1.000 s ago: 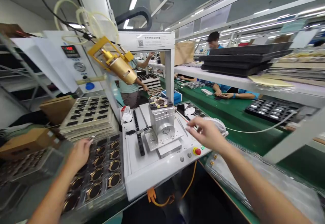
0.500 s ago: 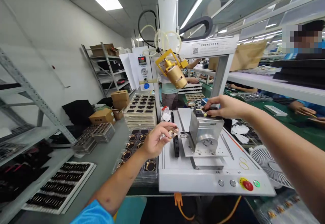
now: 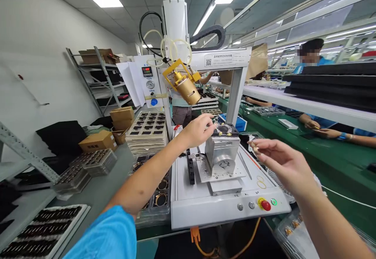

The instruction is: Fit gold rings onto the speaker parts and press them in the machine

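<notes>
My left hand [image 3: 200, 129] reaches to the left edge of the black fixture top [image 3: 225, 130], its fingers closed in a pinch; what they hold, if anything, is hidden. Small yellowish pieces show on that fixture top, which sits on a silver metal block [image 3: 222, 155]. To the right of the block, my right hand [image 3: 283, 163] is raised in the air. Its thumb and fingers pinch a small pale gold piece [image 3: 253, 147], too small to name. A gold cylindrical dispensing head [image 3: 187, 89] hangs tilted above the fixture.
The white machine base [image 3: 205, 214] carries a red stop button [image 3: 266, 205], tweezers [image 3: 244, 166] and yellow rings [image 3: 261, 182]. Left stand stacked trays [image 3: 147, 133] and a clear tray of gold-rimmed round parts [image 3: 161, 199]. A fan [image 3: 277, 180] is behind my right wrist. Co-workers sit at the right.
My left hand has moved up and right to the fixture top. My right hand has left the fixture and moved right and down, a small piece in its fingers. The view has shifted right.
</notes>
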`<state>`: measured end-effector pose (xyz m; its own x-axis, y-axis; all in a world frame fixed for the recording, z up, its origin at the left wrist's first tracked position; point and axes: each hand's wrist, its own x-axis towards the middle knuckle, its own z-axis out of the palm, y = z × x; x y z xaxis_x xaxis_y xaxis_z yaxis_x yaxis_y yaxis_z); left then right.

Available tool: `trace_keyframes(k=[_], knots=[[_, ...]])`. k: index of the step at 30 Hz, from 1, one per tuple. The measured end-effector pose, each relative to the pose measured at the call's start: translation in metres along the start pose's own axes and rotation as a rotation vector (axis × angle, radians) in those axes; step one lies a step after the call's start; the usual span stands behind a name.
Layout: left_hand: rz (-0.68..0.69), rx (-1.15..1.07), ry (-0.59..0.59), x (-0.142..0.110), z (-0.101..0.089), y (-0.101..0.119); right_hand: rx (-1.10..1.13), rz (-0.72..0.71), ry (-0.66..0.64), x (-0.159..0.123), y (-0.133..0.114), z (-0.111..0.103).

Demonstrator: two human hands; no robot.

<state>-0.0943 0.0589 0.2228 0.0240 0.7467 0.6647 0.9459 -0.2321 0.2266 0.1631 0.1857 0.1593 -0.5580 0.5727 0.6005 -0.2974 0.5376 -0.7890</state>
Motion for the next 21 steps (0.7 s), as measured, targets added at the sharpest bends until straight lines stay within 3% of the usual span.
trace_keyframes(k=[4,9,11,15,21], knots=[[-0.246,0.225,-0.123,0.039,0.018,0.012,-0.004,0.116,0.042,-0.045,0.014,-0.013],[-0.348,0.297,-0.152,0.052,0.027,0.016,-0.051,0.285,0.065,-0.101,0.045,-0.022],[-0.330,0.226,-0.239,0.049,0.020,0.012,-0.069,0.373,0.085,-0.122,0.056,-0.025],[-0.103,-0.021,-0.411,0.041,0.003,-0.005,-0.048,0.520,0.163,-0.154,0.069,-0.031],[-0.070,-0.074,-0.308,0.037,0.011,-0.013,-0.038,0.591,0.196,-0.170,0.076,-0.035]])
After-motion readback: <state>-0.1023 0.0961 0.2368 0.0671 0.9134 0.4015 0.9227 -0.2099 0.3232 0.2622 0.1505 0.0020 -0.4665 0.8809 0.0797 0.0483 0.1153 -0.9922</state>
